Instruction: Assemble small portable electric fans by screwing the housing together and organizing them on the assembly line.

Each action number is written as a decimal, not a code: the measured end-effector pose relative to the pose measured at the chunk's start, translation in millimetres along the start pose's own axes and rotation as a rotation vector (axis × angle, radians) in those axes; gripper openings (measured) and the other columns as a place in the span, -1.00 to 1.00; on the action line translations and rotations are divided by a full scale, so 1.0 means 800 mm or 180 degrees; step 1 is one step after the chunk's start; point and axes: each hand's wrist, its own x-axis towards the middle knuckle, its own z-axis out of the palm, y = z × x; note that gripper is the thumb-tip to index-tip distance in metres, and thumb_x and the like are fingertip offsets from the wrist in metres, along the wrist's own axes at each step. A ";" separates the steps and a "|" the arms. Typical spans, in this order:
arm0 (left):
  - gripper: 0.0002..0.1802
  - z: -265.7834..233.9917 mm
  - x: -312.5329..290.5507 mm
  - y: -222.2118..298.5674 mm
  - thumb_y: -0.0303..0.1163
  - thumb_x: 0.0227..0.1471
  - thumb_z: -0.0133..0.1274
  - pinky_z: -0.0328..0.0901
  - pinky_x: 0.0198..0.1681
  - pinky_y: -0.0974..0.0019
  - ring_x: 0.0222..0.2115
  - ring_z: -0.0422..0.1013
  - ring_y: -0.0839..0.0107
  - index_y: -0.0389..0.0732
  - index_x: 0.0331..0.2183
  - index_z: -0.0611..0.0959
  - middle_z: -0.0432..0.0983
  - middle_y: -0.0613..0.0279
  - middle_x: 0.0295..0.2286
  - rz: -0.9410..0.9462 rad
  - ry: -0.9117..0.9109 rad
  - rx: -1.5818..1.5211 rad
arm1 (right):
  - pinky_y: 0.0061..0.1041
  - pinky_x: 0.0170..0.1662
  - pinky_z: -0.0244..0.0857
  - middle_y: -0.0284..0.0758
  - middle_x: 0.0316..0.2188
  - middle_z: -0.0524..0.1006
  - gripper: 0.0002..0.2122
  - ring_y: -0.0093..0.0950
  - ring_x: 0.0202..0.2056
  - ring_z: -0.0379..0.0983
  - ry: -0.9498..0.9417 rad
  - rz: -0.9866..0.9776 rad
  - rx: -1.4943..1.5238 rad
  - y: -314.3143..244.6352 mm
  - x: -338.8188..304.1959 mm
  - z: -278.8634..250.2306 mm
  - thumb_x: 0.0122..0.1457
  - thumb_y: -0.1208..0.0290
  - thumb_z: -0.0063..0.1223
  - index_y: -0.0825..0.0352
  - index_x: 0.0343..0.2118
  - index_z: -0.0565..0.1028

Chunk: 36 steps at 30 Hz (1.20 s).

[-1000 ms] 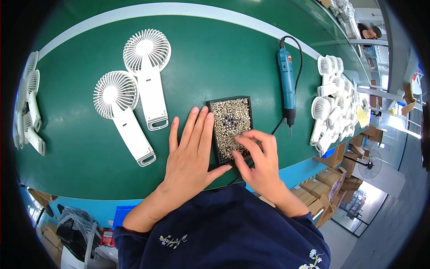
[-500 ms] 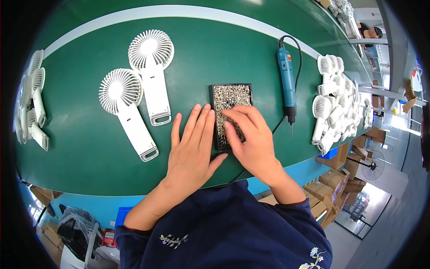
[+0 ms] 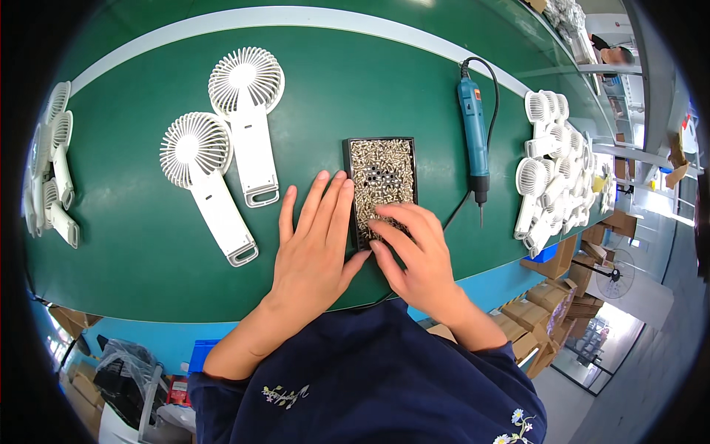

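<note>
A shallow black tray [image 3: 416, 159] full of small metal screws [image 3: 381, 155] lies on the green bench in front of me. Around the tray's middle, a dark patch with holes shows among the screws. My left hand [image 3: 310, 244] rests flat, fingers stretched out, its fingertips against the tray's left side. Over the near end of the tray is my right hand [image 3: 418, 259], its bent fingers apart and touching the screws; I see nothing held in it. To the left lie two white handheld fans, a nearer one [image 3: 222, 214] and a farther one [image 3: 255, 148].
A teal electric screwdriver [image 3: 473, 126] with a black cord lies right of the tray. More white handheld fans are heaped at the bench's right end [image 3: 551, 174] and a few at its left end [image 3: 63, 163]. Cardboard boxes [image 3: 532, 318] stand on the floor at right.
My right hand has moved toward me along the tray and its fingers have spread, uncovering the dark patch among the screws. My left hand stays flat beside the tray.
</note>
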 end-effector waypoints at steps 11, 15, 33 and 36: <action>0.00 0.002 -0.001 -0.001 -0.20 -0.06 0.29 -0.19 0.37 -0.18 0.35 0.01 0.05 -0.40 0.28 0.19 0.16 -0.05 0.27 0.0082 0.0012 0.0080 | -0.30 -0.09 0.28 -0.29 -0.22 0.48 -0.82 -0.24 -0.13 0.42 0.0291 -0.0218 0.0010 0.027 0.033 0.020 0.06 0.57 0.21 0.30 -0.25 0.54; -0.01 0.002 0.000 0.001 -0.19 -0.05 0.30 -0.17 0.37 -0.17 0.35 0.01 0.08 -0.40 0.28 0.21 0.17 -0.03 0.26 0.0071 0.0012 0.0105 | -0.31 -0.12 0.28 -0.29 -0.21 0.48 -0.84 -0.26 -0.14 0.41 0.0437 -0.0308 -0.0048 0.041 0.056 0.024 0.08 0.57 0.20 0.30 -0.25 0.53; 0.01 0.001 -0.001 -0.001 -0.23 -0.07 0.29 -0.21 0.37 -0.19 0.35 0.01 0.05 -0.39 0.29 0.18 0.14 -0.05 0.29 0.0023 -0.0068 0.0044 | -0.14 0.21 0.24 -0.17 0.10 0.43 -0.60 -0.10 0.20 0.29 -0.0308 -0.0120 0.0017 0.012 0.003 0.007 0.10 0.51 0.17 0.40 0.05 0.50; 0.01 0.002 0.000 -0.001 -0.24 -0.07 0.29 -0.21 0.36 -0.19 0.35 0.01 0.03 -0.40 0.29 0.18 0.14 -0.05 0.29 0.0035 -0.0043 0.0038 | -0.03 0.22 0.20 -0.19 0.09 0.45 -0.62 -0.13 0.16 0.34 -0.0179 -0.0033 -0.0161 0.008 -0.019 -0.001 0.08 0.51 0.20 0.37 0.01 0.53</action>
